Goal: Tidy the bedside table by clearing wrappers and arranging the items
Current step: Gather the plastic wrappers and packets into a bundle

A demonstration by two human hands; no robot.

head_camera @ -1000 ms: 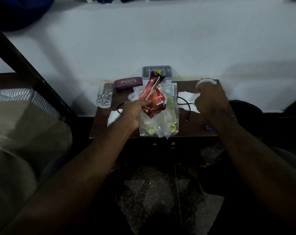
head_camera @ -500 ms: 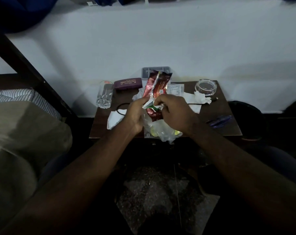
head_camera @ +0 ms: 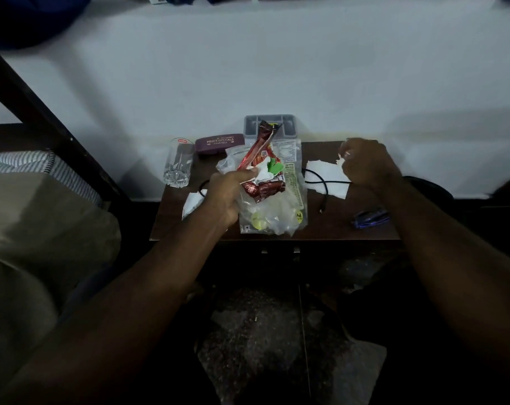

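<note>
While the left hand [head_camera: 223, 197] grips a bunch of wrappers [head_camera: 272, 194] (clear plastic bag, red-brown foil packet, green-white scrap) above the brown wooden tabletop [head_camera: 344, 226], fingers closed round them, the right hand [head_camera: 364, 165] is at back-right, fingers pinching a small white crumpled scrap [head_camera: 342, 159]. White tissue [head_camera: 323, 173] w/ black cable [head_camera: 321, 182] lies beside. Clear glass tumbler [head_camera: 178, 163] & maroon spectacle case [head_camera: 220, 143] at back-left.

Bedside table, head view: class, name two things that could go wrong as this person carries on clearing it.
1. The left hand grips a loose bundle of wrappers; pieces could slip out and fall.
2. The right hand pinches something small and white above the tissue, which a black cable crosses; lifting the tissue could drag the cable.
</note>
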